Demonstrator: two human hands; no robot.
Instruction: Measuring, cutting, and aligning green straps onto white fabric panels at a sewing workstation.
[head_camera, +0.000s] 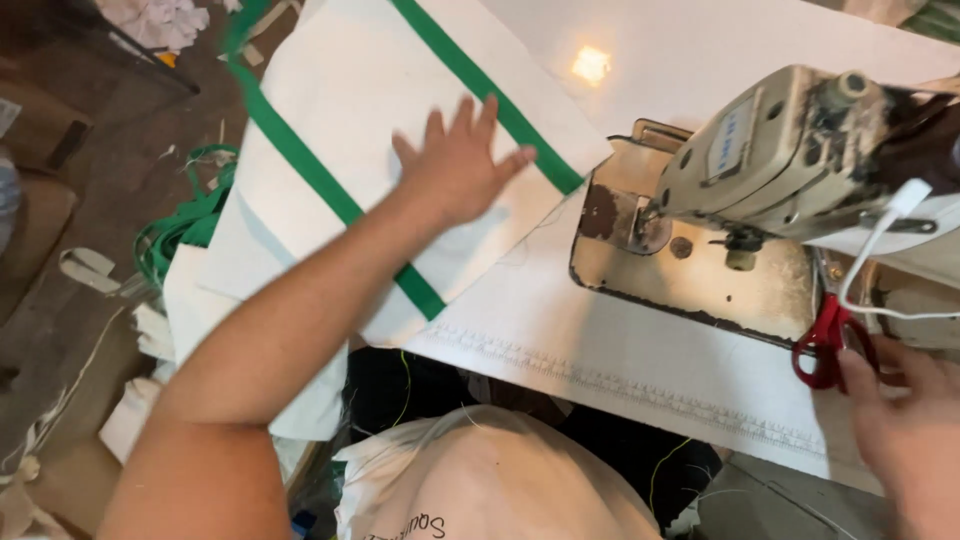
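- Head view, looking down over a sewing bench (620, 350) covered in white cloth.
- Left hand (458, 165) lies flat, fingers spread wide, palm down on a folded white fabric panel (350, 90); its grip is open and closes on nothing.
- The left forearm stretches from the lower left of the view up to that hand.
- The white fabric panel sits at the upper left of the bench, its left part hanging past the bench edge; two green straps (300, 160) run across it on a slant, one on each side of the hand.
- The fingertips of the left hand reach the right-hand green strap.
- Right hand (905, 430) is at the lower right corner, partly cut off by the frame edge; its fingers touch the red handles of a pair of scissors (825, 345).
- Whether the right hand's grip has closed on the scissors cannot be told; the fingers rest against the handles.
- The scissors lie at the right edge of the bench, just beside the base of the sewing machine (780, 160).
- The sewing machine is cream and worn, standing on a metal plate at the upper right; a white cable (880, 250) loops down in front of it.
- A tangle of loose green webbing (180, 225) lies on the floor at the left, below the hanging panel.
- The person's white shirt (490, 480) fills the bottom centre.
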